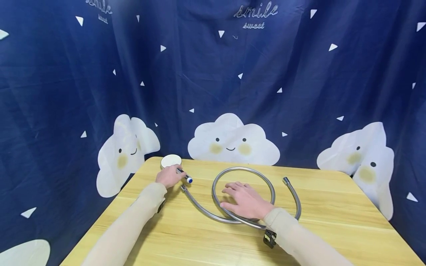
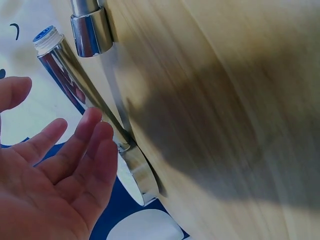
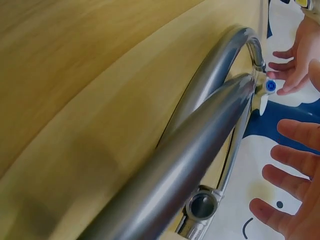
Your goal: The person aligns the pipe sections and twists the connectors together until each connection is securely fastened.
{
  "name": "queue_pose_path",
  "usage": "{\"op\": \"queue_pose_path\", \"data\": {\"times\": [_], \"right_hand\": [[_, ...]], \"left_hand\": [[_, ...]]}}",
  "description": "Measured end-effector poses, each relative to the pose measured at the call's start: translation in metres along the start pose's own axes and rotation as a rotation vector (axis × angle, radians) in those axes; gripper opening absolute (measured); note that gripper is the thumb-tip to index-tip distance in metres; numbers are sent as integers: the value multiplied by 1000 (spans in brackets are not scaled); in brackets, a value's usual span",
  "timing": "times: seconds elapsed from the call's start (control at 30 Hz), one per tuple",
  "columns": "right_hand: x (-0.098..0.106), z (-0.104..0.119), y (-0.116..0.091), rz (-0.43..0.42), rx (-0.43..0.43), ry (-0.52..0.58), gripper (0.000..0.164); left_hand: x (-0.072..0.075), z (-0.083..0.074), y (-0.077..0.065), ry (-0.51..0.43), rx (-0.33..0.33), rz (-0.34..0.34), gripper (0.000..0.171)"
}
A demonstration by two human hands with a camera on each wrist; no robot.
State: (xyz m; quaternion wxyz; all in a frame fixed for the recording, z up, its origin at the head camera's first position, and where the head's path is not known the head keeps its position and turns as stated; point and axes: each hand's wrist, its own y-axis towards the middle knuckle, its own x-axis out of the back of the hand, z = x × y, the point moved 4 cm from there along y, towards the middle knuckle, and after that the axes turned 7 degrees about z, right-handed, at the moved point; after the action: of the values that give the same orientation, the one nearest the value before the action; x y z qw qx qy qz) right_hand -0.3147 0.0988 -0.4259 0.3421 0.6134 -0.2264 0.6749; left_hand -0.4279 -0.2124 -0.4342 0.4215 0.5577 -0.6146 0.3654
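Note:
A chrome hand shower head with a white round face lies at the table's far left corner, its threaded handle end showing a blue centre. Over its handle hovers my left hand, fingers spread and apart from the metal in the left wrist view. A grey metal shower hose lies looped across the middle. One of its end fittings sits beside the handle; the other fitting points away at the right. Above the loop is my right hand, fingers loosely extended, holding nothing.
The light wooden table has its far edge against a dark blue curtain printed with white clouds and triangles. Curtain also hangs along the left and right sides. A small black device is strapped at the right wrist.

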Motion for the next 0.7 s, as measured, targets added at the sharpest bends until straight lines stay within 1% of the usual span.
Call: {"op": "queue_pose_path", "data": {"times": [0.13,0.27,0.5,0.7], "right_hand": [[-3,6,8,13,6,-4,59],[-6,10,13,21,1,-8,59],[-13,16,22,67,1,-24,64],[-15,20,29,65,-3,-37,63]], "left_hand": [[-1,3,1,-11,33,26,46],[-3,3,4,-27,41,48,53],[-15,11,12,-70,65,102,62],[-20,13,18,-127,69,137,68]]}}
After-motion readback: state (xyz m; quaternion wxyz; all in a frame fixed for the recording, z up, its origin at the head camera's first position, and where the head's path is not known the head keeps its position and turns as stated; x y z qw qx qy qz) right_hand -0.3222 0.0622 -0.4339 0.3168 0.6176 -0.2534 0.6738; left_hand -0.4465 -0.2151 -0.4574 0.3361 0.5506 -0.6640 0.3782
